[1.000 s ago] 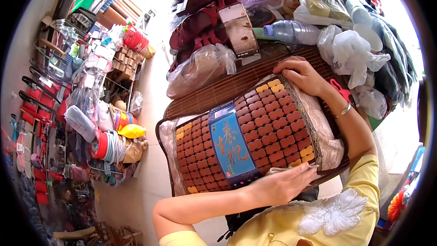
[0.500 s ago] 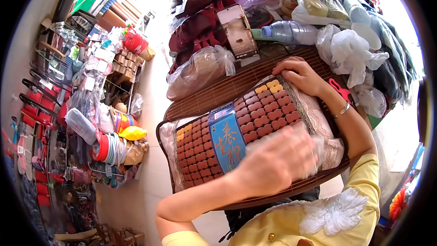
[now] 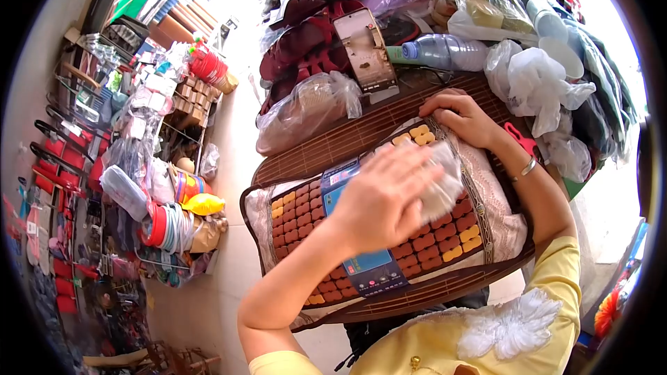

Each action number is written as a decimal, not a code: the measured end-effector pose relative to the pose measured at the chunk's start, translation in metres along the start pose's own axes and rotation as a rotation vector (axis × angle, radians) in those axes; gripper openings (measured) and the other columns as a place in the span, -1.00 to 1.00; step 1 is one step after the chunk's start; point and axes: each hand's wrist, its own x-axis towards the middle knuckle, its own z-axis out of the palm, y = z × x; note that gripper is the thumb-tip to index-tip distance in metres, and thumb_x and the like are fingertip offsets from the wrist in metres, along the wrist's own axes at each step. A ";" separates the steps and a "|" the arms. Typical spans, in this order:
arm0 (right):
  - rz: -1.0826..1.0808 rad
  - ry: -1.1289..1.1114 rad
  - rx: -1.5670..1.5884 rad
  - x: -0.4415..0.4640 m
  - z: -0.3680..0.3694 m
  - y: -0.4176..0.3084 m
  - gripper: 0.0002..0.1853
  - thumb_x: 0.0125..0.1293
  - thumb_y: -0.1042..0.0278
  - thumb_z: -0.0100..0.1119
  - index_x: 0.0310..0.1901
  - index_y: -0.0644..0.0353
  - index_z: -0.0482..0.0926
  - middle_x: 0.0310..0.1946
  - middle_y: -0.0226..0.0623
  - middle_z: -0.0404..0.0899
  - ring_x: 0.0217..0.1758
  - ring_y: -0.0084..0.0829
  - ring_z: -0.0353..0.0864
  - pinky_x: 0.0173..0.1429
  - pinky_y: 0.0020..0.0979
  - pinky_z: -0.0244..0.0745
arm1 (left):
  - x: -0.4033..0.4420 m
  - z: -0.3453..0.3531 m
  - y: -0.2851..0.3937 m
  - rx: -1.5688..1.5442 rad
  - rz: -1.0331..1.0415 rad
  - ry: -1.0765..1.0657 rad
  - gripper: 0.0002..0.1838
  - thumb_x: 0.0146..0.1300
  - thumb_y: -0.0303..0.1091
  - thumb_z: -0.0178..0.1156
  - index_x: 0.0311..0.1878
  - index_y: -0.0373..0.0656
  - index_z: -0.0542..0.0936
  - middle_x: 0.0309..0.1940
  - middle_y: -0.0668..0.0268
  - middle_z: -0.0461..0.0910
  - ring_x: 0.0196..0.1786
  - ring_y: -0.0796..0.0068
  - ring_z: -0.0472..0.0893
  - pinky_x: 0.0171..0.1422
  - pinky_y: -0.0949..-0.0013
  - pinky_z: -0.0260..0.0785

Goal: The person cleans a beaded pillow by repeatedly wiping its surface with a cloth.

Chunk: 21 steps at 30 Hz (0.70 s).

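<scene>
A pillow (image 3: pixel 458 226) faced with reddish-brown and yellow flower-shaped tiles lies at a slant in front of me. It has pale lacy fabric ends, and a blue paper band (image 3: pixel 372 271) wraps its middle. My left hand (image 3: pixel 389 191) is closed around a whitish crumpled cloth (image 3: pixel 442 184) over the tiles, hiding part of the band. At the pillow's far right corner, my right hand (image 3: pixel 460 117) has its fingers bent over the edge, gripping it. Beneath the pillow is a brown slatted mat (image 3: pixel 306 149).
Beyond the mat are a phone (image 3: pixel 365 52) propped up, a plastic bottle (image 3: pixel 445 52), dark red sandals (image 3: pixel 302 48) and bagged goods. Red-handled scissors (image 3: pixel 520 137) lie near my right wrist. Crowded shelves of goods (image 3: pixel 149 132) stand at the left beyond the tiled floor.
My left hand has moved up and left across the tiles with the cloth, now covering the band's middle and exposing its lower end. My right hand stays at the corner.
</scene>
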 end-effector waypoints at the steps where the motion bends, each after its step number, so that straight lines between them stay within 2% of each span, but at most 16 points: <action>1: 0.007 0.000 0.004 -0.001 0.000 0.000 -0.74 0.31 0.35 0.04 -0.11 0.21 0.70 -0.12 -0.18 0.70 0.07 -0.21 0.58 0.32 -0.21 0.34 | -0.001 0.003 0.012 0.010 0.059 -0.032 -0.46 0.16 -0.30 0.12 0.27 -0.13 0.54 0.32 0.02 0.47 0.40 0.04 0.41 0.58 -0.01 0.10; 4: 0.052 0.006 0.063 -0.001 0.002 -0.004 -0.73 0.31 0.35 0.04 -0.10 0.21 0.70 -0.11 -0.18 0.70 0.08 -0.22 0.57 0.32 -0.21 0.33 | -0.015 0.022 0.051 0.026 0.251 -0.074 -0.49 0.20 -0.25 0.17 0.24 -0.13 0.55 0.31 0.14 0.49 0.42 0.15 0.41 0.58 0.00 0.11; 6: 0.034 0.018 0.019 -0.001 0.001 -0.005 -0.73 0.32 0.35 0.03 -0.10 0.23 0.69 -0.11 -0.18 0.69 0.07 -0.22 0.56 0.32 -0.21 0.33 | -0.025 0.043 0.064 0.201 0.409 -0.045 -0.49 0.17 -0.21 0.23 0.24 0.01 0.57 0.32 0.27 0.51 0.39 0.30 0.46 0.55 0.03 0.18; 8: 0.037 0.016 0.028 -0.001 0.000 -0.005 -0.73 0.32 0.35 0.03 -0.10 0.23 0.69 -0.11 -0.18 0.69 0.08 -0.22 0.56 0.32 -0.21 0.33 | -0.024 0.041 0.060 0.221 0.410 -0.038 -0.46 0.15 -0.16 0.27 0.25 0.04 0.57 0.33 0.26 0.50 0.41 0.25 0.44 0.55 0.03 0.17; 11: 0.037 0.011 0.016 -0.001 0.001 -0.004 -0.73 0.32 0.36 0.03 -0.10 0.23 0.69 -0.11 -0.18 0.69 0.08 -0.22 0.56 0.31 -0.22 0.33 | -0.004 0.014 0.033 0.001 0.163 -0.036 -0.48 0.11 -0.19 0.29 0.21 0.09 0.62 0.32 0.16 0.50 0.41 0.10 0.44 0.54 -0.01 0.18; 14: 0.029 0.018 -0.004 -0.001 0.002 -0.005 -0.73 0.33 0.36 0.03 -0.11 0.23 0.69 -0.11 -0.18 0.69 0.07 -0.22 0.56 0.31 -0.22 0.34 | 0.004 -0.001 -0.018 -0.167 -0.081 -0.010 -0.49 0.17 -0.30 0.16 0.24 -0.08 0.61 0.30 -0.05 0.48 0.37 -0.01 0.45 0.52 0.05 0.22; 16: 0.024 0.026 0.005 -0.001 0.001 -0.006 -0.73 0.32 0.35 0.03 -0.11 0.23 0.69 -0.11 -0.18 0.69 0.07 -0.22 0.56 0.31 -0.22 0.34 | 0.002 -0.009 -0.044 -0.332 -0.379 -0.088 -0.49 0.28 -0.31 0.04 0.30 -0.19 0.54 0.32 -0.07 0.45 0.39 0.03 0.43 0.50 0.13 0.23; 18: 0.053 0.014 0.034 0.000 0.001 -0.007 -0.73 0.32 0.35 0.03 -0.12 0.23 0.70 -0.12 -0.18 0.69 0.07 -0.22 0.57 0.30 -0.22 0.35 | -0.001 -0.010 -0.057 -0.464 -0.421 -0.022 -0.49 0.28 -0.31 0.04 0.30 -0.19 0.53 0.33 -0.09 0.44 0.39 0.01 0.43 0.48 0.13 0.25; 20: 0.026 0.015 0.025 0.002 0.000 -0.005 -0.73 0.32 0.35 0.03 -0.12 0.23 0.69 -0.12 -0.17 0.69 0.07 -0.21 0.57 0.30 -0.21 0.35 | -0.008 -0.008 -0.041 -0.188 -0.350 -0.015 -0.49 0.30 -0.16 0.03 0.28 -0.13 0.55 0.32 -0.02 0.48 0.37 0.00 0.46 0.48 0.07 0.27; 21: 0.005 0.013 0.013 0.001 0.000 -0.003 -0.73 0.31 0.35 0.03 -0.13 0.24 0.69 -0.12 -0.17 0.70 0.06 -0.21 0.58 0.29 -0.21 0.36 | -0.008 -0.006 -0.031 -0.116 -0.168 0.000 -0.49 0.25 -0.19 0.09 0.26 -0.12 0.56 0.30 -0.01 0.49 0.34 -0.03 0.47 0.47 0.03 0.27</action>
